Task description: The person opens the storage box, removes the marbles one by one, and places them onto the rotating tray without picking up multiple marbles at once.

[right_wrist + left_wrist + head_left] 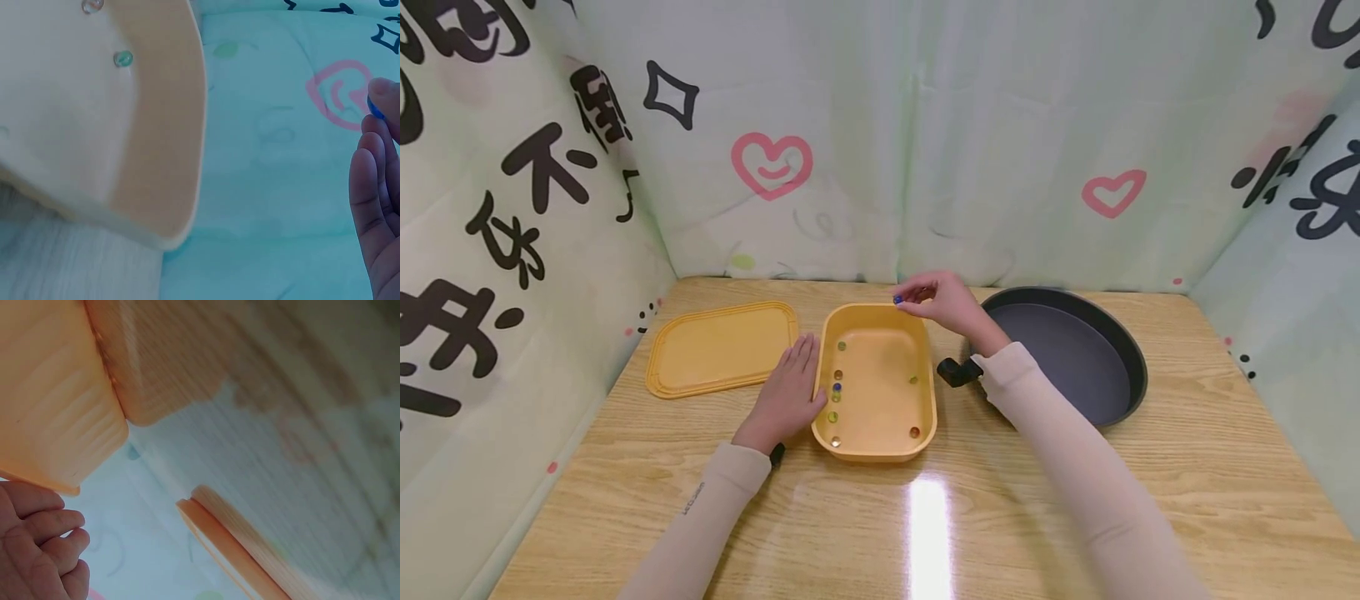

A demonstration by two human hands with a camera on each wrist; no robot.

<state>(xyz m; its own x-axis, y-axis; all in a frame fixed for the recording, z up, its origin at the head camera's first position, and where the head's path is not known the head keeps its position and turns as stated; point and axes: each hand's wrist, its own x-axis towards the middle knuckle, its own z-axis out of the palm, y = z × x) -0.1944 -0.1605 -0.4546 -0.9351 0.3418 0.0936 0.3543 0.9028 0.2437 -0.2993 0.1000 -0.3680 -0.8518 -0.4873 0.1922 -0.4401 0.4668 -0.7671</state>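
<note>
Between thumb and fingertips, my right hand (946, 302) pinches a blue marble (898, 300) over the far right corner of a yellow plastic box (874, 457). The same blue marble (375, 110) peeks out at the fingertips in the right wrist view. My left hand (788, 398) lies with straight fingers against the box's left rim. Inside the box, several glass marbles form a loose line along the left side, among them a blue one (837, 387) and a clear one (836, 442). A reddish marble (914, 432) and a small yellow-green one (913, 380) sit on the right.
A yellow lid (722, 350) lies flat on the wooden table (1195, 467), left of the box. To the right stands a dark round pan (1060, 358), its black handle (955, 372) pointing at the box and partly under my right forearm. Printed curtains (880, 142) enclose the back and sides.
</note>
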